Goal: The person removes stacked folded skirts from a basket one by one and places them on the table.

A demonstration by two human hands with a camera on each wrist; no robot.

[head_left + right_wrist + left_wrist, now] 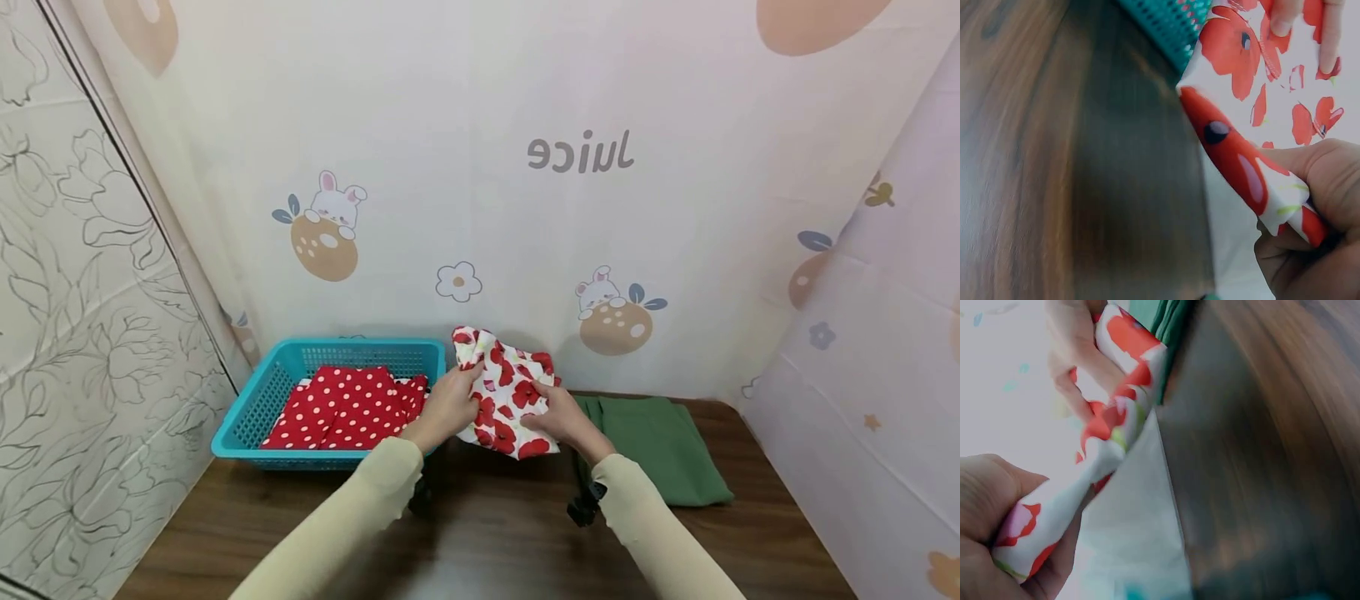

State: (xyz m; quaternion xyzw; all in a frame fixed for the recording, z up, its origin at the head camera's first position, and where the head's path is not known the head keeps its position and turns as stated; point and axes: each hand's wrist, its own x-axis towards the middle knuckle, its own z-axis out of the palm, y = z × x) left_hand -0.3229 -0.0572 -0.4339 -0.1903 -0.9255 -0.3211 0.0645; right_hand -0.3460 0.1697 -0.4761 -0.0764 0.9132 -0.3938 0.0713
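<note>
A white cloth with red flowers, folded into a bundle, is held up above the table between both hands. My left hand grips its left side; in the left wrist view the thumb and fingers close round a fold of it. On the opposite side my right hand pinches the edge, thumb on top and fingers beneath, as the right wrist view shows. Left of the cloth, a red polka-dot cloth lies folded inside a turquoise plastic basket.
To the right, a folded green cloth lies on the dark wooden table, partly behind my right wrist. A printed curtain hangs right behind the table, with more patterned sheets at both sides.
</note>
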